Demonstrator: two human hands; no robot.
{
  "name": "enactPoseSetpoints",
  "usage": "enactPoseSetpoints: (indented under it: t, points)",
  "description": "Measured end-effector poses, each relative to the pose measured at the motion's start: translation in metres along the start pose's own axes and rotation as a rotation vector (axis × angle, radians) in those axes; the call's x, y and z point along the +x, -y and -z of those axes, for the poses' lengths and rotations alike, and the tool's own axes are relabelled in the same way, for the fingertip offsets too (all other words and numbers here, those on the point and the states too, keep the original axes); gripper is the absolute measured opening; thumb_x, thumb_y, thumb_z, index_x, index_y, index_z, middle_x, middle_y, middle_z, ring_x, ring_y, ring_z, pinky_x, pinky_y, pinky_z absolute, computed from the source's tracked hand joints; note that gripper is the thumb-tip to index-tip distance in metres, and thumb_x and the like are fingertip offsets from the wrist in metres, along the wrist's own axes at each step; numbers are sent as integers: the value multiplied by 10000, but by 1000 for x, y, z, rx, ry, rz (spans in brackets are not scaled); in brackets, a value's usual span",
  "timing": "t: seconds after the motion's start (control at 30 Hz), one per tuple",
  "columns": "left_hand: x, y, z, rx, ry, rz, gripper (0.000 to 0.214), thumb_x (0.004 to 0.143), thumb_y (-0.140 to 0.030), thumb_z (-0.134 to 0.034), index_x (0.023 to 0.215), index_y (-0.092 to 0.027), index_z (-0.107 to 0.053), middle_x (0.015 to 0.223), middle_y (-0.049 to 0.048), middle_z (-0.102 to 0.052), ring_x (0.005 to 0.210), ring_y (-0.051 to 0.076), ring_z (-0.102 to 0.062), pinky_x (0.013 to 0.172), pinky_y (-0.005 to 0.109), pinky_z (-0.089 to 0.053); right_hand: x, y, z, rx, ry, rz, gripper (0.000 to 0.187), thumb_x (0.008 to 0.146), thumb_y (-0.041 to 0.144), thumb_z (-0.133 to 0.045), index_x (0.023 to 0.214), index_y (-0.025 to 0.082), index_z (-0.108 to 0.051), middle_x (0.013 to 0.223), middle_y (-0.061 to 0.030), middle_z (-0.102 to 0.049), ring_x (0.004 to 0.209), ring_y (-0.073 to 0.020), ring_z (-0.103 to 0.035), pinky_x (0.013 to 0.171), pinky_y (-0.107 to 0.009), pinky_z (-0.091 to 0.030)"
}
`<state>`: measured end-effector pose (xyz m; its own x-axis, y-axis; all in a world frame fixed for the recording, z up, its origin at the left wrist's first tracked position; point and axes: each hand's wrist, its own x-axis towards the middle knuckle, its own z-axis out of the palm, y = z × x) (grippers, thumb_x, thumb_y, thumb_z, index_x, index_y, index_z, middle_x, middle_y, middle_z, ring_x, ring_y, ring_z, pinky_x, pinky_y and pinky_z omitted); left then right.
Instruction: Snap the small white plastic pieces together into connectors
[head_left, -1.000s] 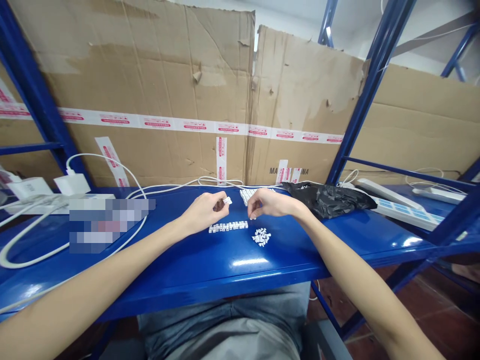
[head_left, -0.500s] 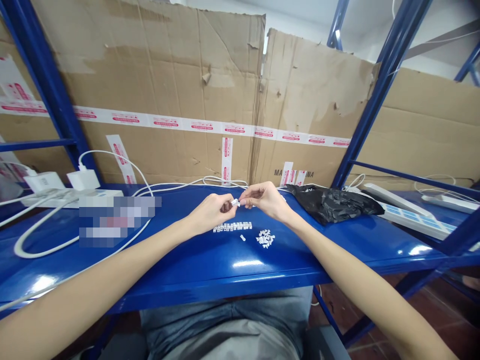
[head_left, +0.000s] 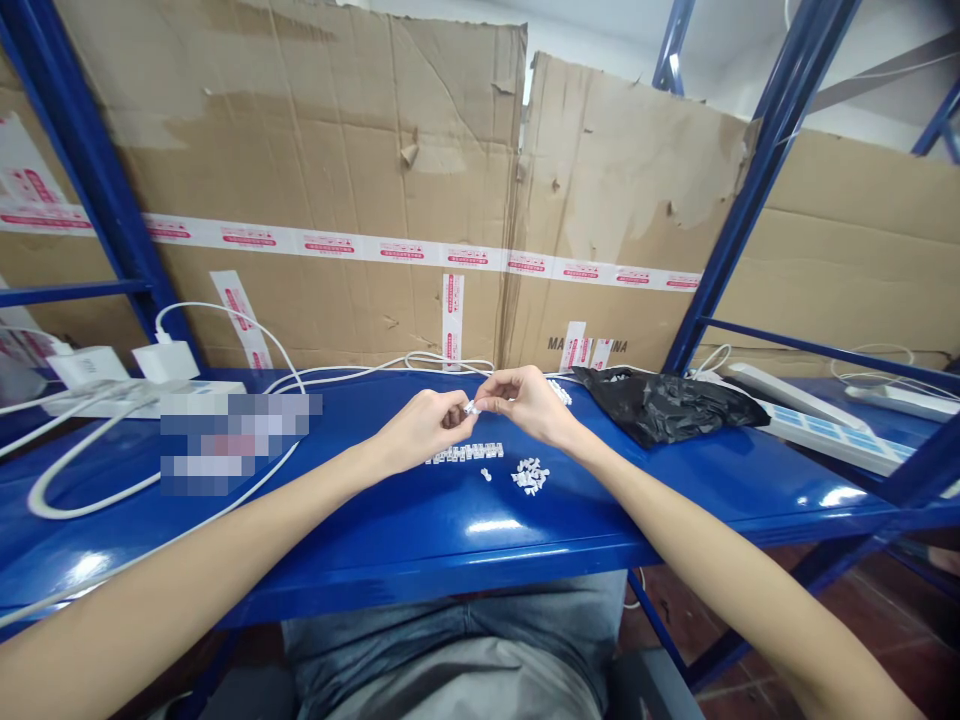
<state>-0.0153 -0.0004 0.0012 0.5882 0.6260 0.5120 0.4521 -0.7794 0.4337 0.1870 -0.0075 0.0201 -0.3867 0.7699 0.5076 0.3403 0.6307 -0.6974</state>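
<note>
Above the blue shelf [head_left: 420,540], my left hand [head_left: 420,428] and my right hand [head_left: 525,400] meet, both pinching one small white plastic piece [head_left: 470,408] between their fingertips. Just below them lies a row of joined white pieces [head_left: 465,453]. To its right sits a small heap of loose white pieces [head_left: 529,476], with one stray piece [head_left: 486,474] beside it. Another white strip [head_left: 559,391] shows behind my right hand.
A crumpled black plastic bag [head_left: 667,407] lies to the right. White power strips [head_left: 825,425] rest at far right. Chargers [head_left: 165,360] and white cables [head_left: 150,470] occupy the left side. Cardboard sheets [head_left: 337,180] stand behind, between blue uprights [head_left: 735,200].
My right hand came from the shelf surface up to my left hand, and both now pinch the same white piece. A stray piece appeared beside the heap.
</note>
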Motion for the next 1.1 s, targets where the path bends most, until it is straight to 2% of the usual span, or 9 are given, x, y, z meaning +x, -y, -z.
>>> enactPoseSetpoints:
  t: [0.17, 0.33, 0.5, 0.77, 0.97, 1.03, 1.1]
  points:
    - [-2, -2, 4, -5, 21, -39, 276, 988, -359, -506, 774, -187, -536, 611, -39, -571, 542, 115, -508, 559, 241, -378, -1, 0, -3, -15, -73, 48, 170, 811, 301, -761, 856, 166, -669, 827, -32, -698, 745, -152, -621, 690, -292, -484]
    - [-1, -8, 5, -80, -17, -6, 308, 1016, -417, -471, 839, -185, -567, 656, -26, -576, 584, 134, -529, 581, 252, -408, 0, 0, -2, 125, 34, 8, 232, 885, 386, -689, 841, 162, -647, 770, -28, -663, 713, -151, -618, 714, -306, -506]
    - [1, -16, 6, -240, -44, 47, 370, 1010, -447, -489, 757, -184, -546, 645, -14, -588, 598, 137, -563, 608, 250, -453, 0, 1, -3, 206, 15, -28, 312, 875, 468, -695, 844, 171, -606, 744, -10, -629, 648, -132, -579, 665, -286, -498]
    - [-1, -17, 6, -308, 13, 39, 393, 1015, -449, -481, 746, -175, -569, 658, -4, -596, 625, 142, -566, 625, 253, -469, -2, -3, -9, 273, 62, -15, 241, 914, 358, -645, 804, 186, -517, 668, 34, -520, 586, -114, -504, 585, -257, -423]
    - [-2, -15, 4, -296, 12, 54, 392, 1017, -460, -482, 765, -178, -585, 651, 1, -629, 617, 148, -589, 622, 253, -468, -1, -2, -15, 265, 55, -37, 182, 952, 262, -567, 797, 190, -505, 636, 32, -542, 569, -115, -527, 581, -251, -460]
    - [-1, -15, 4, -233, 11, 76, 398, 1020, -458, -458, 752, -185, -567, 592, -14, -598, 551, 141, -557, 576, 249, -443, 3, -2, -7, 225, 131, -70, 169, 966, 269, -550, 825, 186, -509, 642, 23, -570, 577, -117, -556, 586, -248, -480]
    - [0, -16, 4, -117, -3, 73, 408, 1034, -442, -400, 749, -193, -553, 538, -33, -547, 492, 136, -503, 542, 252, -406, 5, -4, 11, 129, 261, -99, 149, 968, 271, -547, 853, 179, -520, 654, 9, -601, 598, -125, -589, 598, -250, -500]
